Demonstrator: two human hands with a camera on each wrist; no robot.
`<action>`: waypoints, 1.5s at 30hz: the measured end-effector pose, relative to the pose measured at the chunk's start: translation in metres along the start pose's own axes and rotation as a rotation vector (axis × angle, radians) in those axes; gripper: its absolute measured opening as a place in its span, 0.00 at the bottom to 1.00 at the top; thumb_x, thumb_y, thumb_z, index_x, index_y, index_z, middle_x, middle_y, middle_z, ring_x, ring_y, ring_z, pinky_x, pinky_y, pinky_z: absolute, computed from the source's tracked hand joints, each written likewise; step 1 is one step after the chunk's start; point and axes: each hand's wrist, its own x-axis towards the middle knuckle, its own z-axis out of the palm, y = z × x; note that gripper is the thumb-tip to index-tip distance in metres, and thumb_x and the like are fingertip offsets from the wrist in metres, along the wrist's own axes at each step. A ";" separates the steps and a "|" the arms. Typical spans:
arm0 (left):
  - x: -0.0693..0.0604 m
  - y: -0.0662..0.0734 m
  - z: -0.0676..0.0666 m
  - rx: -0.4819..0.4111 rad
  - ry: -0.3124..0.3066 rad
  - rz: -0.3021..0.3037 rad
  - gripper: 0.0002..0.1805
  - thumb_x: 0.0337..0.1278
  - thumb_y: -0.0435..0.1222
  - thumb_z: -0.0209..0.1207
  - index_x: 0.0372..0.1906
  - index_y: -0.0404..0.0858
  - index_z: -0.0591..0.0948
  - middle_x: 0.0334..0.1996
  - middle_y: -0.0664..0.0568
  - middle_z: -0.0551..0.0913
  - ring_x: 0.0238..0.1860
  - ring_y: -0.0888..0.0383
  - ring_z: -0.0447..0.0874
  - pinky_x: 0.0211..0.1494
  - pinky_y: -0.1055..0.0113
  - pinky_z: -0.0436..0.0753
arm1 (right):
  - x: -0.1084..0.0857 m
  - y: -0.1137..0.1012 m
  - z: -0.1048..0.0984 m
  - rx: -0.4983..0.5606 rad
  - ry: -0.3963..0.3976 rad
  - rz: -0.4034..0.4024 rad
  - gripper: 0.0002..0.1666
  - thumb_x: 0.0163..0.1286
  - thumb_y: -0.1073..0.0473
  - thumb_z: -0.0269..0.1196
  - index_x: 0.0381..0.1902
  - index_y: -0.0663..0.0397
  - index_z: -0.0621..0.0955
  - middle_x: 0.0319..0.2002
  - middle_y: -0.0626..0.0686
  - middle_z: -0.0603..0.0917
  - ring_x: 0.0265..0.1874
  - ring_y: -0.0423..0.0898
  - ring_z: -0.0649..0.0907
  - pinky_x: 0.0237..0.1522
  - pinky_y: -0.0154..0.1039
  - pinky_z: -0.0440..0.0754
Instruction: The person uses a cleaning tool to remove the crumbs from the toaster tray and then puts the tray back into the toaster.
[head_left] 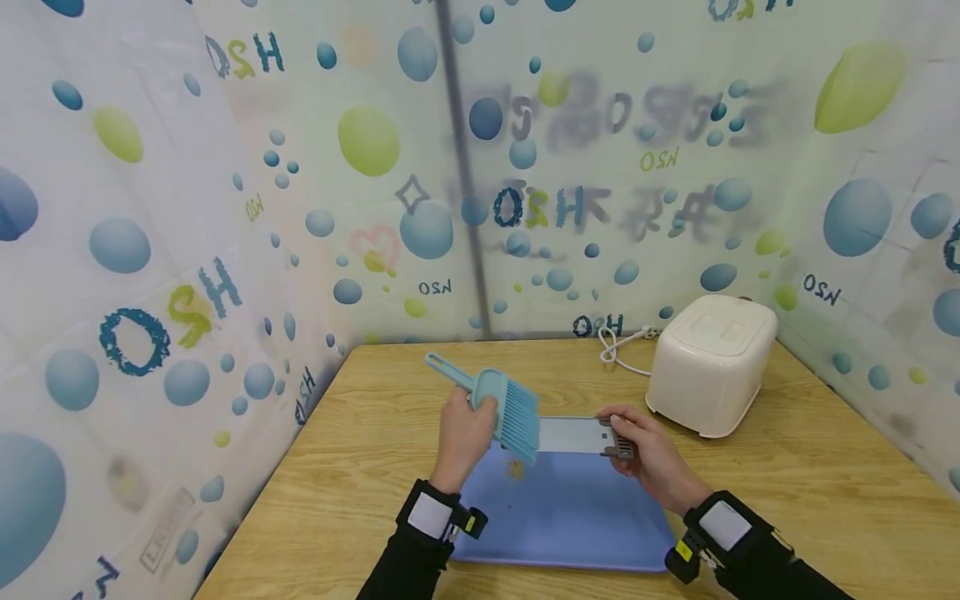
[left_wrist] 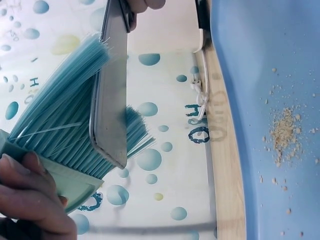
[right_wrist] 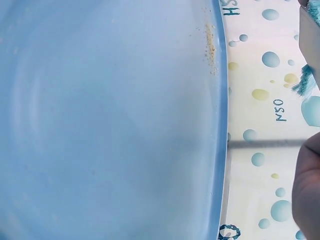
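While the left hand [head_left: 465, 432] holds a blue brush [head_left: 519, 419], the right hand [head_left: 651, 452] pinches the grey end of a flat metal plate [head_left: 568, 435]. The brush hairs meet the plate's other end, above the back part of a blue tray [head_left: 577, 512]. The tray lies on the wooden table [head_left: 352, 475], and a white toaster [head_left: 708, 367] stands near it, with its white cord [head_left: 610, 353] just beside.

The brushing looks partly done. A little pile of crumbs [left_wrist: 284, 132] sits on the tray, with loose bits around it. Much of the plate looks clean, but the hairs hide some of it, so I cannot tell if crumbs stick there. A bit more brushing may be left, and the crumbs on the tray are not cleared away yet.

The sheet [head_left: 300, 108] behind says H2O many times, big and small, but the letters [head_left: 572, 207] are backward. Grey marks [head_left: 660, 117] on it are too blurry to read. I see no brand name on the toaster or the brush.
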 end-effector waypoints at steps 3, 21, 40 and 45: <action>0.000 -0.001 -0.001 -0.006 -0.001 -0.008 0.11 0.61 0.31 0.51 0.46 0.31 0.78 0.22 0.48 0.83 0.14 0.51 0.79 0.14 0.67 0.74 | 0.000 0.000 -0.001 -0.001 -0.003 -0.002 0.15 0.83 0.51 0.47 0.54 0.49 0.78 0.38 0.53 0.76 0.22 0.45 0.73 0.24 0.35 0.70; 0.003 -0.007 -0.012 0.028 0.042 -0.039 0.12 0.61 0.31 0.52 0.46 0.31 0.79 0.22 0.47 0.83 0.11 0.56 0.76 0.13 0.68 0.72 | 0.002 0.003 -0.007 -0.005 0.027 0.002 0.15 0.84 0.52 0.47 0.54 0.48 0.78 0.41 0.53 0.75 0.24 0.45 0.74 0.25 0.35 0.71; 0.003 -0.009 -0.020 0.031 0.051 -0.039 0.10 0.62 0.31 0.52 0.45 0.32 0.79 0.21 0.47 0.82 0.11 0.55 0.75 0.12 0.68 0.71 | -0.001 0.000 -0.009 -0.011 0.037 -0.012 0.16 0.84 0.52 0.46 0.54 0.49 0.79 0.41 0.53 0.75 0.23 0.44 0.74 0.24 0.34 0.71; 0.004 -0.008 -0.021 0.030 0.046 -0.051 0.11 0.61 0.32 0.52 0.45 0.31 0.78 0.20 0.48 0.82 0.10 0.58 0.73 0.12 0.69 0.70 | -0.001 0.001 -0.010 -0.009 0.045 -0.007 0.16 0.84 0.53 0.46 0.54 0.49 0.78 0.41 0.52 0.76 0.24 0.44 0.74 0.25 0.34 0.71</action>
